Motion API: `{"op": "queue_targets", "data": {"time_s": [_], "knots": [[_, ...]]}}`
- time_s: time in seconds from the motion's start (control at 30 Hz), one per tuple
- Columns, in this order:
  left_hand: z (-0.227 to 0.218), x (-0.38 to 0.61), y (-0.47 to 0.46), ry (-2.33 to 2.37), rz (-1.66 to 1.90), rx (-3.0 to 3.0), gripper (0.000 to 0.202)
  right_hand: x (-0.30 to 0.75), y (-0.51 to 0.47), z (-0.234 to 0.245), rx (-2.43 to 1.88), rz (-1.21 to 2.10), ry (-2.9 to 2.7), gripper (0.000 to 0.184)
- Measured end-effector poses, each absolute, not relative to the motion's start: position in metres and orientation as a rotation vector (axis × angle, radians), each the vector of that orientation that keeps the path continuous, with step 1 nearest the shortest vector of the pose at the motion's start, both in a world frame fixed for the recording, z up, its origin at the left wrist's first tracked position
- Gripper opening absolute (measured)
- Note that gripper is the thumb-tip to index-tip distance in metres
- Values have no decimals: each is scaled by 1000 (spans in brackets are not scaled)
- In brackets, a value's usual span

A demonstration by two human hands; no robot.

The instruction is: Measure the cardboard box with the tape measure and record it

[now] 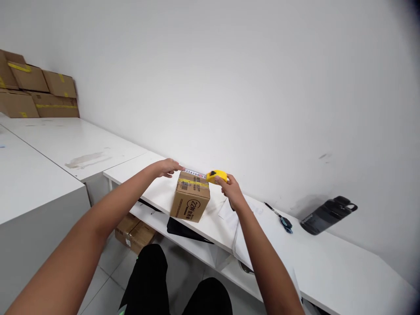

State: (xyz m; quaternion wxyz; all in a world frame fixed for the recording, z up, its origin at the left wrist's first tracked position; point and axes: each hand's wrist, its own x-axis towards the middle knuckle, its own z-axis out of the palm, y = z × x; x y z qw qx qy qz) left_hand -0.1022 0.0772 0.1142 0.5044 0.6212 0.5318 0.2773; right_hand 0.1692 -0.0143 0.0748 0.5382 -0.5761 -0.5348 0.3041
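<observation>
A small brown cardboard box (190,199) sealed with yellow tape stands on the white desk (328,258). My right hand (232,190) is closed round a yellow tape measure (216,176) at the box's far right corner. Its white blade (193,173) runs left along the box's far top edge. My left hand (168,167) pinches the blade's end at the far left corner of the box.
Scissors (282,220) and a dark bottle (328,214) lie to the right by the wall. Papers (229,212) lie beside the box. Stacked cardboard boxes (33,87) sit far left on another table. A box (134,234) stands on the floor under the desk.
</observation>
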Motion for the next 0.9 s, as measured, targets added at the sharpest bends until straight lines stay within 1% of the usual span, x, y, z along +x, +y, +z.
{"op": "queue_targets", "data": {"time_s": [0.07, 0.1, 0.2, 0.27, 0.37, 0.47, 0.57, 0.67, 0.8, 0.9], "knots": [[105, -106, 77, 1357, 565, 1586, 54, 192, -15, 67, -1448, 735, -1201, 61], [100, -107, 77, 1387, 516, 1617, 58, 199, -16, 64, -1481, 732, -1180, 61], [87, -111, 79, 1442, 404, 1620, 78, 205, -17, 58, -1523, 720, -1193, 61], [80, -112, 84, 1433, 331, 1575, 85, 198, -16, 57, -1503, 715, -1252, 60], [71, -109, 89, 1361, 323, 1508, 78, 185, -11, 56, -1472, 636, -1324, 56], [62, -98, 88, 1253, 425, 1352, 67, 180, -6, 52, -1533, 582, -1289, 52], [54, -88, 82, 1160, 505, 1204, 57, 181, -4, 46, -1568, 609, -1241, 54], [50, -86, 78, 1161, 533, 1198, 54, 178, -5, 42, -1504, 598, -1216, 55], [60, -93, 77, 1266, 497, 1306, 53, 171, -9, 42, -1436, 548, -1107, 56], [82, -100, 76, 1412, 403, 1520, 54, 163, -24, 49, -1384, 461, -1068, 59]]}}
